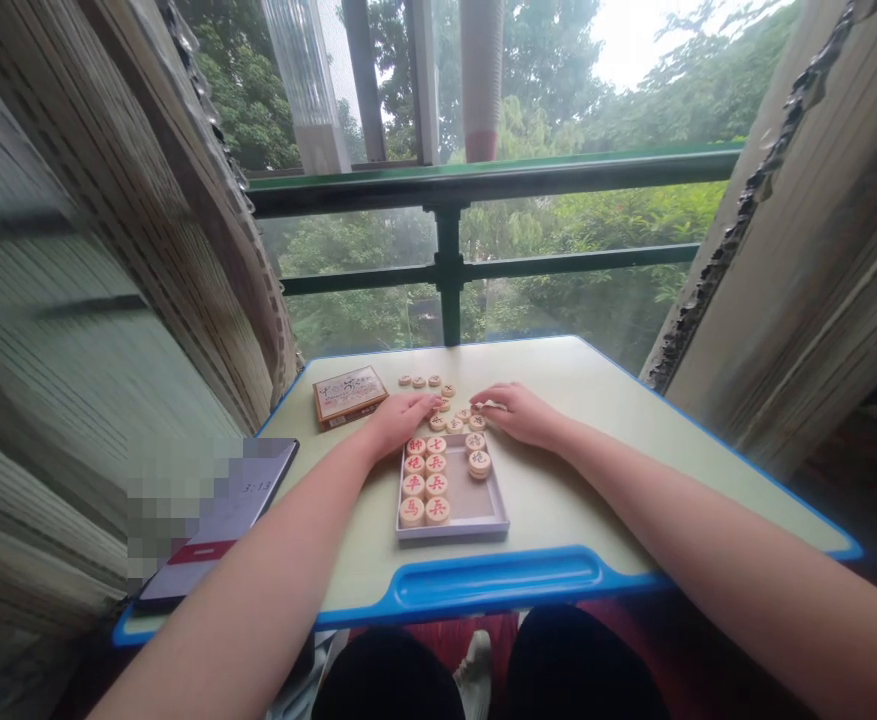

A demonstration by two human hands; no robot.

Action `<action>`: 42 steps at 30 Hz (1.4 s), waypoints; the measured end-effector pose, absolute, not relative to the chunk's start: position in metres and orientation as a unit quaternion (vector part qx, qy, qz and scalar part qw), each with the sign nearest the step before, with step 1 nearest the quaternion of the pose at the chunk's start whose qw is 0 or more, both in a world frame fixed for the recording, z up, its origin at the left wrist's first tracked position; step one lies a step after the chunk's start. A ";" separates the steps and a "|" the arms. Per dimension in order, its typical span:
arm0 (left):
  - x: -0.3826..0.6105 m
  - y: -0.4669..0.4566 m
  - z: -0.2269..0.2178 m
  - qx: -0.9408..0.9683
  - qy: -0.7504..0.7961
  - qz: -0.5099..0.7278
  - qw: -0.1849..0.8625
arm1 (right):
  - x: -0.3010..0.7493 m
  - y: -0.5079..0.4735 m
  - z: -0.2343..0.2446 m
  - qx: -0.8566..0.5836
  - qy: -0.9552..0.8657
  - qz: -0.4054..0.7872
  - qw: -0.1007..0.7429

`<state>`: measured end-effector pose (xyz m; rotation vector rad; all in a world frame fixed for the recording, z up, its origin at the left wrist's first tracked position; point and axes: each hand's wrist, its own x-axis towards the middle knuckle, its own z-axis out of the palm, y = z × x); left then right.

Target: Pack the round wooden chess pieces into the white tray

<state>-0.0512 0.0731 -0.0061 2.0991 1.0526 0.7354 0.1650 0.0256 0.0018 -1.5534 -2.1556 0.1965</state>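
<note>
We rest our left hand [400, 425] palm down, fingers together, its tips just beside the loose Chinese chess pieces [445, 422] scattered flat beyond the shallow tray [453, 534]. Our right hand [520, 415] curves in from the right, its fingertips [489, 405] drawn together over something pale, perhaps a piece; we cannot tell whether it is gripped. The tray's long axis runs near to far. Two columns of pieces [424, 480] fill its left half, red characters facing us. A cardboard box [349, 396] lies left of the loose pieces on the pale desk [573, 385], and a phone [220, 520] lies near its left edge.
</note>
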 end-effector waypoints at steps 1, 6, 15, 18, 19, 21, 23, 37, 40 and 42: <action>-0.051 0.073 -0.006 0.803 0.401 0.287 0.335 | 0.165 0.026 0.002 -0.568 -0.785 0.070 0.237; -0.050 0.074 -0.007 0.801 0.402 0.292 0.334 | 0.165 0.026 0.000 -0.564 -0.788 0.069 0.236; -0.050 0.074 -0.009 0.795 0.402 0.305 0.337 | 0.166 0.027 -0.001 -0.555 -0.791 0.082 0.244; -0.049 0.075 -0.009 0.795 0.398 0.337 0.310 | 0.165 0.028 -0.002 -0.573 -0.774 0.080 0.258; -0.049 0.076 -0.009 0.793 0.399 0.351 0.299 | 0.164 0.029 -0.003 -0.580 -0.768 0.077 0.260; -0.050 0.080 -0.009 0.791 0.409 0.373 0.261 | 0.163 0.029 -0.004 -0.586 -0.765 0.066 0.260; -0.053 0.084 -0.008 0.781 0.443 0.392 0.203 | 0.162 0.029 -0.004 -0.583 -0.769 0.060 0.257; -0.072 0.088 -0.003 0.765 0.502 0.388 0.113 | 0.165 0.028 -0.001 -0.571 -0.772 0.086 0.267; -0.073 0.092 -0.006 0.788 0.493 0.353 0.109 | 0.166 0.027 0.000 -0.568 -0.771 0.099 0.272; -0.072 0.092 -0.007 0.794 0.485 0.349 0.109 | 0.167 0.027 0.001 -0.565 -0.772 0.108 0.272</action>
